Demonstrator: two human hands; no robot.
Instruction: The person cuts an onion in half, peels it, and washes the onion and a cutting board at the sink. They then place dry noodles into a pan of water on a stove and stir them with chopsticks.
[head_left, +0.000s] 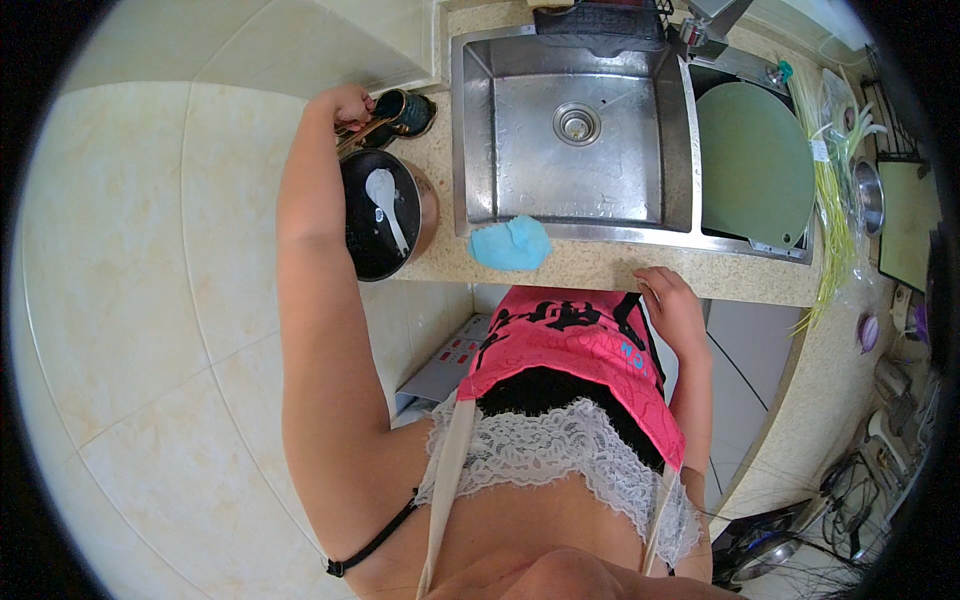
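My left hand (351, 106) reaches to the back left corner of the counter with its fingers curled. It is at a dark glazed utensil holder (409, 112), beside thin wooden sticks (365, 135) that look like chopsticks. Whether the fingers grip a stick is hidden. Under my left forearm stands a dark-lined pot (367, 247) with a white plastic rice paddle (386, 206) lying inside. Over the counter's front edge, my right hand (673, 307) hangs with loosely bent fingers and no visible object. A crumpled light blue cloth (511, 244) lies at the sink's front rim.
A stainless steel sink (577, 184) is set into the speckled counter (585, 266). A green cutting board (754, 161) covers most of the smaller basin. Long green stalks (821, 202) and a metal bowl (870, 196) lie to the right. The tiled wall (150, 247) borders the left side.
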